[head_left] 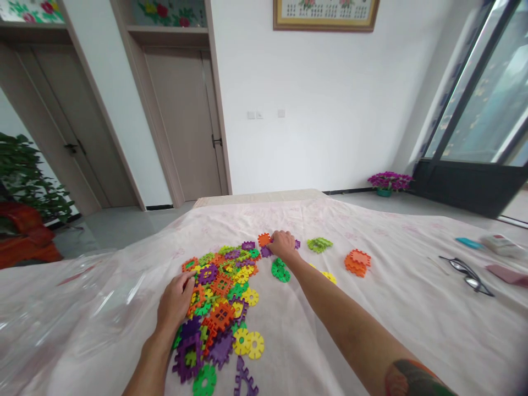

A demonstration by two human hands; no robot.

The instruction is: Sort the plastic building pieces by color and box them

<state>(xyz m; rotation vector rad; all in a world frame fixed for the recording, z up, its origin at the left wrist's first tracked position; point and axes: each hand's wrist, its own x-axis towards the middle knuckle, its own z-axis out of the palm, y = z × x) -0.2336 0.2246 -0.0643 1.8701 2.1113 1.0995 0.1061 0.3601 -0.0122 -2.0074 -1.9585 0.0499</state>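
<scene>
A heap of toothed plastic building pieces [223,285] in orange, purple, green and yellow lies on the pale cloth. My left hand [175,302] rests against the heap's left side, its fingers loosely bent over the edge pieces; I see nothing gripped in it. Beyond the heap's far right corner, my right hand [284,242] is closed from above over a purple building piece [266,251], and its fingertips are partly hidden. An orange square piece [264,239] lies just left of that hand. Round green pieces [280,270] sit below the right wrist.
Small groups of light green pieces [319,245], orange squares [358,262] and yellow rounds [329,277] lie around my right arm. Glasses [468,275], a blue item [469,242] and a pink case [507,275] are at far right. Clear plastic wrapping [91,302] spreads at left.
</scene>
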